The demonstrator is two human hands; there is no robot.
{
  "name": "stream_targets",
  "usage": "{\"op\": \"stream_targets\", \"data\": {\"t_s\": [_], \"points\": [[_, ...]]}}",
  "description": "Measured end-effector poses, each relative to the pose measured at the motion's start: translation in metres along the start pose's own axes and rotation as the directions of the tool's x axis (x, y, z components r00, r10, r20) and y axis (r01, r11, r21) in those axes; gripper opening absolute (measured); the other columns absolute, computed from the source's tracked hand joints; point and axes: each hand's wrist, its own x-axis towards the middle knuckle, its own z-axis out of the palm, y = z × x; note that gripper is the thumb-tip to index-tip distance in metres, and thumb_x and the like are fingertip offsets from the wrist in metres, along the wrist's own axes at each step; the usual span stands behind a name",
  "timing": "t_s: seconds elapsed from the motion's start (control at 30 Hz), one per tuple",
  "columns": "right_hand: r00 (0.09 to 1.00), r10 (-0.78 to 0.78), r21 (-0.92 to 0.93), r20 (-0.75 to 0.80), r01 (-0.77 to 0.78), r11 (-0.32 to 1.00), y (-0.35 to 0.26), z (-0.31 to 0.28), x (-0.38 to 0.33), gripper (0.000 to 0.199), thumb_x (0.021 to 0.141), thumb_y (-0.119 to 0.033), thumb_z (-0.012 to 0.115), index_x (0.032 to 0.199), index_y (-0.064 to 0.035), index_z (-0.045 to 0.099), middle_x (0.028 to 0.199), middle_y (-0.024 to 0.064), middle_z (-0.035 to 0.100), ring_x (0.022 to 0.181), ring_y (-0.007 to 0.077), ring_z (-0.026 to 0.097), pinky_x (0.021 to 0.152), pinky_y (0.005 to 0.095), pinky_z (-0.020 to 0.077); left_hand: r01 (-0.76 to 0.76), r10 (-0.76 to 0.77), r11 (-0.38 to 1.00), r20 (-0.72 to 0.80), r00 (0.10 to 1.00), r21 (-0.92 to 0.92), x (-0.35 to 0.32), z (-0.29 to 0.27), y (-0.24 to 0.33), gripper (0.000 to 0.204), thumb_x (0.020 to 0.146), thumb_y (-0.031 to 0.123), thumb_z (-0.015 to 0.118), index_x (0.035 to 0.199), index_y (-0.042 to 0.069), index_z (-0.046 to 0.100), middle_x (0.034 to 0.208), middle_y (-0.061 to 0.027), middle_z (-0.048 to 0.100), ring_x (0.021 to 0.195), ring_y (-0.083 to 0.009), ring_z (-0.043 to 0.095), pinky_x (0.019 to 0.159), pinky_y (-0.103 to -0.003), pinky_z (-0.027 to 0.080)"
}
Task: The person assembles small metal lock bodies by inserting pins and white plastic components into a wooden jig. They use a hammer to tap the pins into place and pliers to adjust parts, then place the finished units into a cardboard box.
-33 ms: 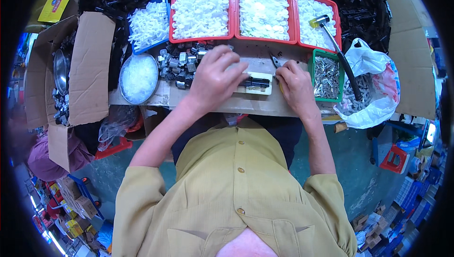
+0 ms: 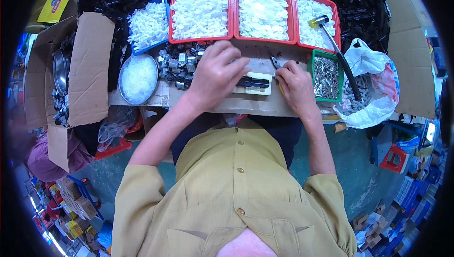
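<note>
— Both hands sit low over the middle of the tabletop (image 2: 142, 100). What has each got?

— Left hand (image 2: 215, 75) is curled, fingers bent down onto the left end of a pale block (image 2: 257, 89), pinning it flat so it can't slide. Right hand (image 2: 295, 86) is loosely closed at the block's right end; whether it pinches something small, I cannot tell.

— And the block itself?

— Cream, rectangular, lying flat between the two hands, with a narrow black part (image 2: 253, 82) laid along its top like a workpiece in a cradle.

— Why the clutter so close?

— My guess is reach. Small metal pieces (image 2: 177, 65) lie heaped just left of the left hand, a green tray (image 2: 313, 63) of silvery parts just right of the right hand, pliers (image 2: 275, 60) just beyond the block.

— Farther out?

— A round dish (image 2: 138, 78) of white bits at left, then three red trays (image 2: 234, 8) of white pieces along the far edge, a hammer (image 2: 331, 34) resting across the rightmost.
</note>
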Motion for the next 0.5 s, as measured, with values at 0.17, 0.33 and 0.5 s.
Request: {"op": "stream_targets", "data": {"t_s": [0.17, 0.33, 0.5], "points": [[0.995, 0.065, 0.032, -0.078, -0.063, 0.997, -0.004, -0.027, -0.001, 0.008, 0.085, -0.001, 0.068, 0.092, 0.001, 0.067, 0.09, 0.0139, 0.061, 0.078, 0.0329, 0.065, 0.068, 0.0429, 0.0509, -0.022, 0.022, 1.0, 0.018, 1.0, 0.015, 0.047, 0.023, -0.032, 0.011, 0.081, 0.007, 0.074, 0.09, 0.001, 0.074, 0.089, -0.011, 0.065, 0.094, -0.0287, 0.058, 0.083, -0.039, 0.05], [0.939, 0.299, -0.123, -0.169, -0.321, 0.939, 0.023, -0.058, -0.023, 0.012, 0.087, -0.002, 0.068, 0.097, 0.0028, 0.067, 0.094, 0.0161, 0.062, 0.078, 0.0344, 0.066, 0.067, 0.0442, 0.0517, -0.008, -0.02, 0.985, 0.159, 0.987, 0.172, 0.093, 0.055, -0.046, 0.011, 0.082, 0.013, 0.074, 0.084, 0.002, 0.075, 0.089, -0.0119, 0.066, 0.098, -0.029, 0.059, 0.086, -0.042, 0.05], [0.937, 0.287, -0.287, -0.197, -0.335, 0.897, 0.051, -0.06, -0.042, 0.012, 0.087, -0.004, 0.068, 0.097, 0.0019, 0.067, 0.092, 0.0163, 0.061, 0.077, 0.0354, 0.065, 0.07, 0.0436, 0.05, -0.071, -0.011, 0.95, 0.26, 0.965, 0.305, 0.111, 0.077, -0.051, 0.015, 0.078, 0.017, 0.076, 0.079, 0.002, 0.074, 0.089, -0.0128, 0.067, 0.098, -0.0298, 0.059, 0.085, -0.043, 0.05]]}}
